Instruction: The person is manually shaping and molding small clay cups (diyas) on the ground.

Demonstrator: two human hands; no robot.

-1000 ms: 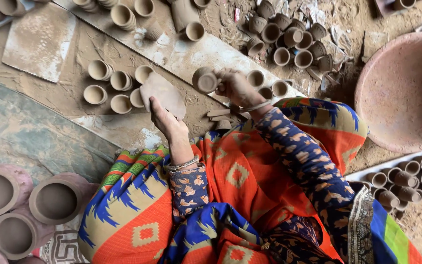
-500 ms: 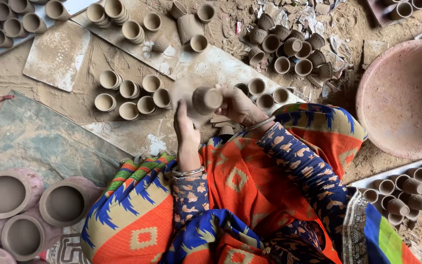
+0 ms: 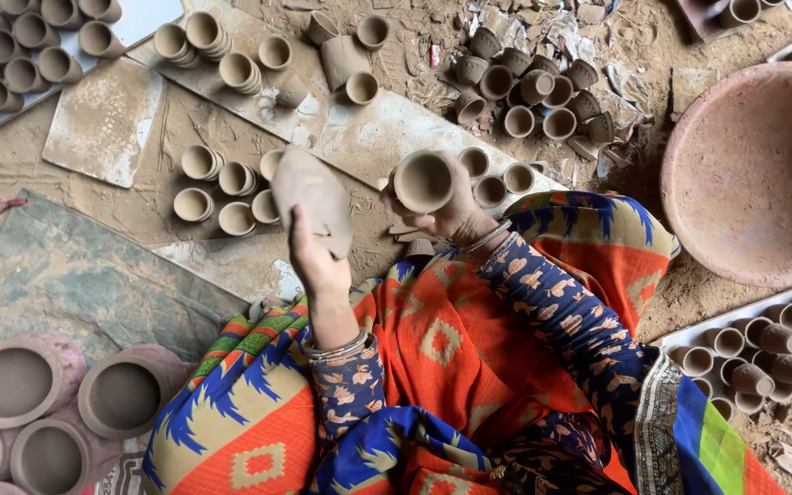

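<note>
Both hands are raised over the lap, set apart. Left hand (image 3: 315, 252) is upright, its fingers closed on the lower end of a flat clay paddle (image 3: 312, 192) that tilts up and left. Right hand (image 3: 451, 213) grips a small clay cup (image 3: 423, 181) from behind, mouth facing the camera. Loose cups (image 3: 217, 188) crowd the dirt floor just beyond the paddle; open ground lies between the hands. Most right-hand fingers are hidden behind the cup. Large pots (image 3: 9, 383) at lower left are cut off by the frame.
</note>
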